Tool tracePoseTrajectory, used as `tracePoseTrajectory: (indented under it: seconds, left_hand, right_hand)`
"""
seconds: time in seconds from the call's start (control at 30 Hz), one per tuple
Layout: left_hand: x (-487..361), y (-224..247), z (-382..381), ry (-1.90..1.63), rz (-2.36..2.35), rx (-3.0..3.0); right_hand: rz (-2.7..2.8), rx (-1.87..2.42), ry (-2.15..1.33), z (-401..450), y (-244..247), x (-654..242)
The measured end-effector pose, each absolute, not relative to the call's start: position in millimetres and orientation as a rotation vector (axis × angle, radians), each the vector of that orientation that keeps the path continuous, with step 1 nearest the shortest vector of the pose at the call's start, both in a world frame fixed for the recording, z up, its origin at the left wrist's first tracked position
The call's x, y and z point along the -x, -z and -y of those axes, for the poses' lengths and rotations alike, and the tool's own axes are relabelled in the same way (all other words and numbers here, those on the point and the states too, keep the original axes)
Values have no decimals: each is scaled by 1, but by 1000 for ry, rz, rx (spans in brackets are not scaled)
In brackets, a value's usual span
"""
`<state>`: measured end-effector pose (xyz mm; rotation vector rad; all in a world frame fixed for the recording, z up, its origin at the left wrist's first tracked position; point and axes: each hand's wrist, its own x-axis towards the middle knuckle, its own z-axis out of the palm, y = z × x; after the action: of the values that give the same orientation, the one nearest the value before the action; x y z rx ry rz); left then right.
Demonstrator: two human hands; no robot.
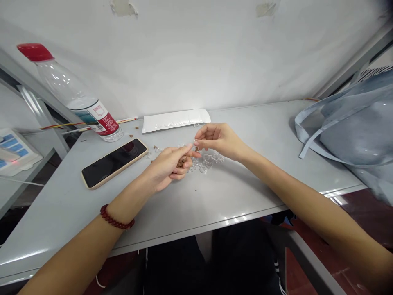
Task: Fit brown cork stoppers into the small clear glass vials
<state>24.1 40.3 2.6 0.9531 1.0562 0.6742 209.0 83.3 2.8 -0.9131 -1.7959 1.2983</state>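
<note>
Over the middle of the grey table, my left hand [172, 166] is closed, with small brown pieces [181, 162] showing within its curled fingers. Its thumb and index finger reach toward my right hand [219, 141]. That right hand is pinched at the fingertips, close to the left thumb tip; whatever is between them is too small to make out. Beneath and beside both hands lies a loose cluster of small clear plastic pieces [208, 162]. A few more brown bits [136, 128] are scattered left of the hands.
A phone [115, 163] lies left of my hands, with a red-capped bottle [89, 108] behind it. A white packet [176, 120] rests near the wall. At the right is a grey-blue bag [356, 131]; a blue-and-white device [18, 151] sits far left.
</note>
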Motion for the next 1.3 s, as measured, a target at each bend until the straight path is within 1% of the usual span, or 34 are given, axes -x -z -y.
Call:
tracePoseTrajectory:
  seconds: [0.2,0.4,0.57,0.67,0.77,0.83,0.93,1.03,1.3]
  left_hand:
    - [-26,1,-39,-666,-1011,-1037]
    - [-25,0,-38,-692,-965,-1019]
    - [-25,-6,-37,-636,-866,-817]
    - [-23,-9,-39,-691,-819,-717]
    - [-21,-10,-41,-726,-815,-670]
    - [-21,-9,-42,-717,-833,-649]
    - [-23,-5,-42,-679,-863,-631]
    - [-24,-1,-43,-644,-881,-625]
    - [-22,-2,-44,-649,-954,-687]
  right_hand:
    - [1679,878,-1375,-77,-1,-203]
    - [1632,840,-1365,-78,-2,-203]
    - [1690,929,-1140,-95,-1,-220]
    - [2003,1073,-1042,-105,2,-230]
    - [2259,1134,-804,-109,7,-232]
    - [2264,1160,-655,-111,11,-230]
    - [2199,1270,-521,-114,16,-227]
    - [2253,1346,-466,-117,21,-226]
    - [2322,1333,-493,-117,22,-226]
